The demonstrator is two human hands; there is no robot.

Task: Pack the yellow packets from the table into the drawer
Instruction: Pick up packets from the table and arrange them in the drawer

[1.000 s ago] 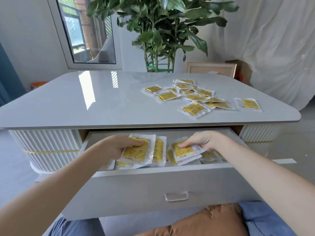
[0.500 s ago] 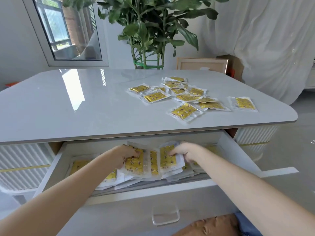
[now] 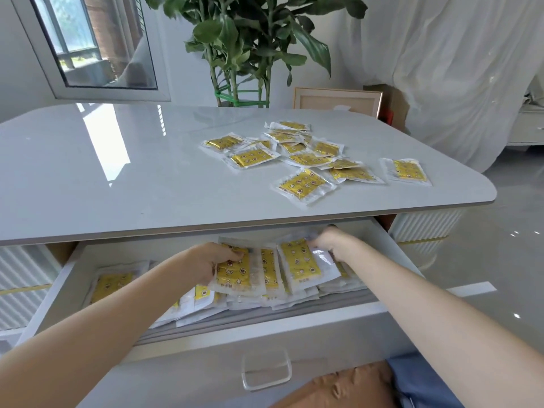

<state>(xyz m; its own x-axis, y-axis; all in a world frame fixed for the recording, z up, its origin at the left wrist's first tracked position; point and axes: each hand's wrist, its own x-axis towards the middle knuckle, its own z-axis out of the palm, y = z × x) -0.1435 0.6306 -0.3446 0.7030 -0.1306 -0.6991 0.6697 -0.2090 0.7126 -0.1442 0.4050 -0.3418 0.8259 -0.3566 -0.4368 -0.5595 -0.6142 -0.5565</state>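
Both arms stretched into drawer [image 3: 66,278], left hand [image 3: 210,260] gripping yellow packets [image 3: 235,270], right hand [image 3: 329,242] clutching upright packet [image 3: 298,260]

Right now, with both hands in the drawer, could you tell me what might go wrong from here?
1. The left hand and right hand hold leaning packets propped high on the pile in the drawer; they may catch under the table when it closes.
2. The glossy wrappers could slide and fan out once released.
3. A lone packet lies near the table's right edge and could be brushed off.
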